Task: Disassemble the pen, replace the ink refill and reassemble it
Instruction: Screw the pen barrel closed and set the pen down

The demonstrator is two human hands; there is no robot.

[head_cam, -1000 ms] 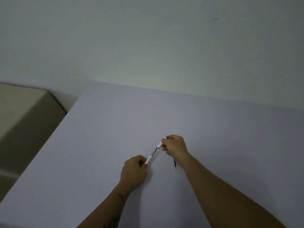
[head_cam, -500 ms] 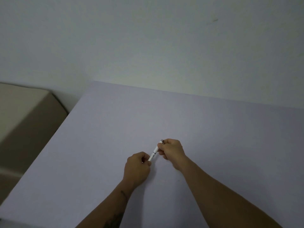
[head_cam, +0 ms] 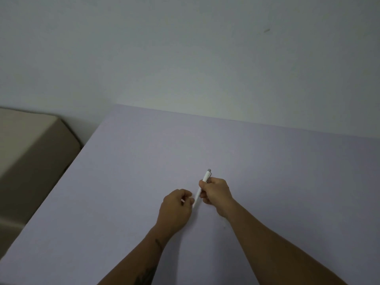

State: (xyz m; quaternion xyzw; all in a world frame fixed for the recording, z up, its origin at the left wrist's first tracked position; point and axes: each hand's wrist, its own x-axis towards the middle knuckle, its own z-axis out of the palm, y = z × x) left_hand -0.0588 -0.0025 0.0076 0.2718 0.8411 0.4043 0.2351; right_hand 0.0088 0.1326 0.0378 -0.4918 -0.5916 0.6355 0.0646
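- White plastic pen (head_cam: 206, 177) sits just below the middle of the view, tilted with its grey clicker end toward 1 o'clock and its lower end toward 7 o'clock; it looks joined in one piece.
- Right hand (head_cam: 216, 192) is curled tight round the middle of the barrel, so the clicker end sticks out above the fist.
- Left hand (head_cam: 176, 208) lies at 8 o'clock from the right hand, fingers bent in a narrow pinch at the pen's lower tip; that part is blurred, and I cannot tell whether they truly grip it.
- Both bare forearms enter from the bottom edge; the left one carries a dark tattoo (head_cam: 146, 277).
- Under the hands lies a pale lilac table (head_cam: 144, 161), smooth and plain, with its far edge against a whitish wall (head_cam: 185, 48).
- At 9 o'clock, beyond the table's left edge, stands a beige padded block (head_cam: 26, 145); what it is I cannot tell.
- Half a second ago the hands were closer together with only a short stretch of pen between them; now more of the clicker end shows above the right fist.
- One second ago a dark gap showed between two white halves, and a thin refill lay on the table by the right wrist; it cannot be made out now.
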